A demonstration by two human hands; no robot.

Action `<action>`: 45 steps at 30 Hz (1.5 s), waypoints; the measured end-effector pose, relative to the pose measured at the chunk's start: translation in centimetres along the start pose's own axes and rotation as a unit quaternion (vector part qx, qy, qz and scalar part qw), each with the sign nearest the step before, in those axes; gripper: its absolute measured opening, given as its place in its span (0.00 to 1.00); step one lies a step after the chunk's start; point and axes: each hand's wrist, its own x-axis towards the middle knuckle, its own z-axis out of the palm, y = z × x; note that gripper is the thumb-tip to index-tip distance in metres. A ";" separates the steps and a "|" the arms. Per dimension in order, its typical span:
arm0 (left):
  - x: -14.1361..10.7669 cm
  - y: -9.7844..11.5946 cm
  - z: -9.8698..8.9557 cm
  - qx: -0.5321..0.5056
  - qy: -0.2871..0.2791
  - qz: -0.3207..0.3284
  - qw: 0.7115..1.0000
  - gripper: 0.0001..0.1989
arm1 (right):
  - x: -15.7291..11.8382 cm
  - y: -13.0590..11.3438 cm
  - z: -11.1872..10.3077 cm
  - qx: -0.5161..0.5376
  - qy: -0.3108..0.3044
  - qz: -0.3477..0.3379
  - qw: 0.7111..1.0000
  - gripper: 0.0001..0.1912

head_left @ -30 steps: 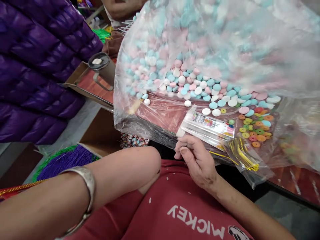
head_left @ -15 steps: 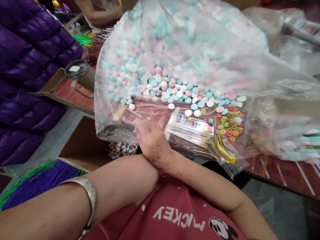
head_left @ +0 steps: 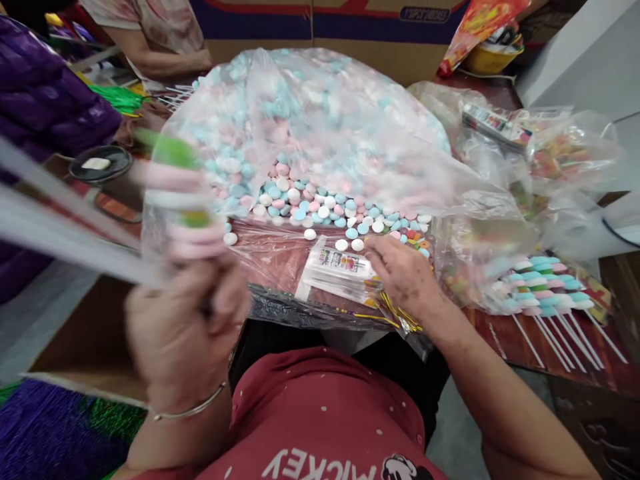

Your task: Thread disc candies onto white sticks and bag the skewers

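My left hand (head_left: 185,333), raised at the left and blurred by motion, is closed on a candy skewer (head_left: 187,193) with pink, white and green pieces. White sticks (head_left: 65,233) stretch left beside it, smeared. My right hand (head_left: 407,277) rests low over the table with fingers bent and a little apart, nothing visible in them. Beneath and beside it lie gold twist ties (head_left: 400,313), a pack of printed clear wrappers (head_left: 340,263) and ring-shaped candies (head_left: 425,245). A large clear bag (head_left: 320,113) of pink, blue and white button-shaped candies spills out just beyond.
Several candy skewers (head_left: 545,287) lie at the table's right. A lidded mug (head_left: 107,177) stands at the left, with an open cardboard box (head_left: 80,340) below. Plastic bags (head_left: 570,153) lie at the back right. Another person's arm (head_left: 165,63) is at the back left.
My left hand, hidden before below my right wrist, has come up at the left with the candy skewer. My right hand has moved right to the twist ties. The view has shifted.
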 end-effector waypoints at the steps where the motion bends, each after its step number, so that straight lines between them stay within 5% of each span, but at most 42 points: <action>1: 0.2 -1.1 -0.1 -0.003 -0.008 -0.013 1.000 0.05 | 0.5 0.9 -0.4 -0.012 -0.012 0.009 1.000 0.11; 7: 1.2 -7.5 0.0 -0.009 -0.078 -0.162 0.984 0.12 | 3.4 2.2 0.4 -0.127 -0.139 0.030 0.982 0.13; 12: 1.1 -9.2 0.3 0.003 -0.098 -0.205 0.974 0.18 | 4.1 1.6 1.7 -0.197 -0.150 -0.005 0.969 0.15; 18: 1.3 -9.2 0.5 0.021 -0.078 -0.178 0.981 0.18 | 3.6 2.0 2.4 -0.198 -0.123 -0.019 0.972 0.13; 27: 2.1 -9.5 -0.2 0.063 -0.047 -0.117 0.990 0.14 | 5.1 4.4 1.6 -0.032 0.047 0.027 0.998 0.18; 34: 2.3 -10.8 -0.8 0.071 -0.061 -0.111 0.989 0.15 | 6.3 5.1 1.0 -0.074 -0.006 0.071 0.995 0.19; 45: 2.3 -11.4 -1.5 0.086 -0.071 -0.098 0.989 0.13 | 5.1 4.1 2.5 -0.179 -0.066 -0.157 0.969 0.16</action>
